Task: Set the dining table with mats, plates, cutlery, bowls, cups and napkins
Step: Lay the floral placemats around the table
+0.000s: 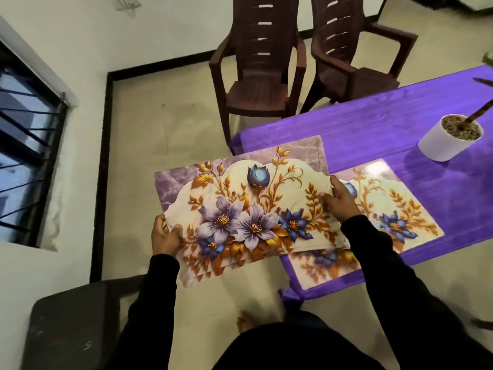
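Note:
I hold a stack of floral place mats (248, 209) in the air, just left of the table's near corner. The mats show purple and blue flowers with gold leaves on a cream ground. My left hand (165, 235) grips the stack's left edge. My right hand (340, 200) grips its right edge, thumb on top. One more mat of the same print (394, 209) lies flat on the purple table (386, 129), partly hidden behind the held stack and my right arm. No plates, cutlery, bowls, cups or napkins are in view.
A white pot with a plant stem (450, 141) stands on the table at the right. Two brown plastic chairs (256, 65) (354, 49) stand at the far side. A dark stool (72, 324) sits at lower left, a barred window (24, 145) on the left wall.

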